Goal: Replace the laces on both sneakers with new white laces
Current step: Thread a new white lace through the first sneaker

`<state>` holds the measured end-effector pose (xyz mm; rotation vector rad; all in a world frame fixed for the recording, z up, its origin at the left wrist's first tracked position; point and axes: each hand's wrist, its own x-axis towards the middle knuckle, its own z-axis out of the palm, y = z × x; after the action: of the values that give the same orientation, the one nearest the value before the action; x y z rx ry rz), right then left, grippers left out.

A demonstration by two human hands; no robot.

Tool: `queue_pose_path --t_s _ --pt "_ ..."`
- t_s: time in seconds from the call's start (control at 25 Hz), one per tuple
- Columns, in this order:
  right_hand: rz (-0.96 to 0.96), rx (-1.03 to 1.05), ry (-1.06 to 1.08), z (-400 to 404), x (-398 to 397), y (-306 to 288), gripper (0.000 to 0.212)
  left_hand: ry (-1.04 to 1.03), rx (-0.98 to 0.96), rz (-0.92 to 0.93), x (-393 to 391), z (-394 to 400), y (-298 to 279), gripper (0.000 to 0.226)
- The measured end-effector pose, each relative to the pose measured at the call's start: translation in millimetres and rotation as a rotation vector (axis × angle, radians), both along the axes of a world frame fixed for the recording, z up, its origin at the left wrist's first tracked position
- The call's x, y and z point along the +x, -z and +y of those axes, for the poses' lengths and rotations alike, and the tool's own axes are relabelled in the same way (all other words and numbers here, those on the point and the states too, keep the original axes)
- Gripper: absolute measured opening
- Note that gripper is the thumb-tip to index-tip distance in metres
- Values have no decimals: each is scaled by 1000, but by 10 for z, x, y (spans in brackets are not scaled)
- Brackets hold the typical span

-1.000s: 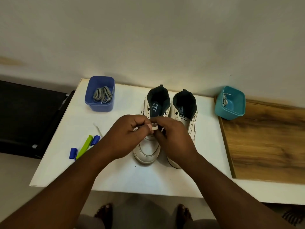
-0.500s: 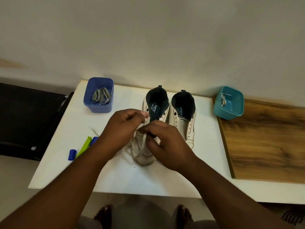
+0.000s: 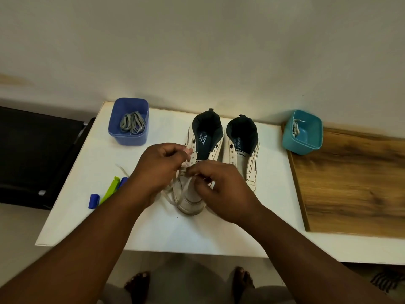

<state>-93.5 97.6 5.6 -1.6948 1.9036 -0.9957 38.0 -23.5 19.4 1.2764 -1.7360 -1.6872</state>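
Head view: lace (image 3: 183, 189) between both hands' fingers (image 3: 192, 172).

Sneakers (image 3: 221, 150) mid-table (image 3: 153, 233); tub (image 3: 128, 121) left, bowl (image 3: 302, 132) right, probably off-table.

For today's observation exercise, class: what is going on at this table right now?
A person is threading a white lace into the left sneaker; both hands, left and right, pinch it over the lower eyelets. The right sneaker has no lace. Grey laces lie in the blue tub; another lace is in the teal tub.
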Motion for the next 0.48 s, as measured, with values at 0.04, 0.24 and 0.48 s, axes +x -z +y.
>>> queue_pose_path --t_s 0.04,0.24,0.48 --pt "-76 22 160 1 -16 0 14 -20 -112 -6 -17 -3 30 14" --pt "-13 191 567 -12 -136 121 12 61 -548 -114 -67 31 160 19" --pt "173 281 536 -92 -22 145 28 152 -772 -325 -113 43 262 18"
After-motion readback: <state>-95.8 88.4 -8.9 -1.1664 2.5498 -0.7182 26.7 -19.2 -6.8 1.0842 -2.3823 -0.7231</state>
